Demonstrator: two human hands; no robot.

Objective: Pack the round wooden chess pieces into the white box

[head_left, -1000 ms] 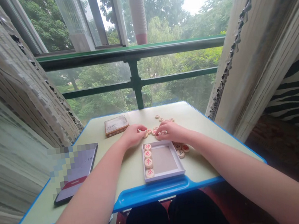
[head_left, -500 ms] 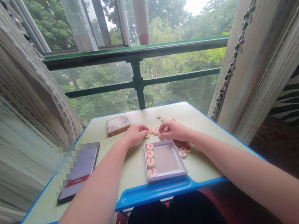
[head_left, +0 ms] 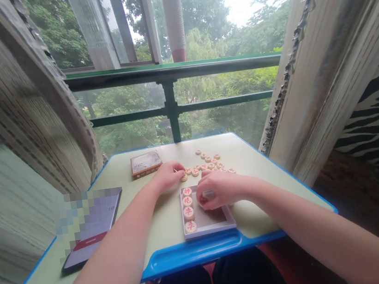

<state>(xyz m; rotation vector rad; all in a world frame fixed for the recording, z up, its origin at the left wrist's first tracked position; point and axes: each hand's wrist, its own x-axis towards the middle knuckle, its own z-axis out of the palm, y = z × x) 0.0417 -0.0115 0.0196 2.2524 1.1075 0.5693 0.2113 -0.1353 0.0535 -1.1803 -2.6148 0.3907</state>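
Note:
Above the shallow white box (head_left: 210,233), my right hand (head_left: 221,189) is closed, its fingertips around a xiangqi piece (head_left: 203,200) that is partly hidden. Several round wooden pieces with red characters, the top one a general piece (head_left: 187,192), stand in a column along the box's left side. My left hand (head_left: 170,174) is curled on the table beyond the box, thumb and finger close together with a pale sliver between them. Just by its fingertips lies another wooden piece (head_left: 184,177). More loose pieces (head_left: 207,159) are scattered past the box, some partly behind my right hand.
A flat brown patterned case (head_left: 146,163) rests at the back left of the blue-edged table (head_left: 272,215). A tablet-like device (head_left: 95,233), partly pixelated, lies left of my left forearm. Behind the table runs a green railing (head_left: 172,116), with curtains on both sides.
My right hand has come from the loose pieces toward me, over the box, with a piece in its fingers. My left hand stays by the same piece. The view has shifted slightly.

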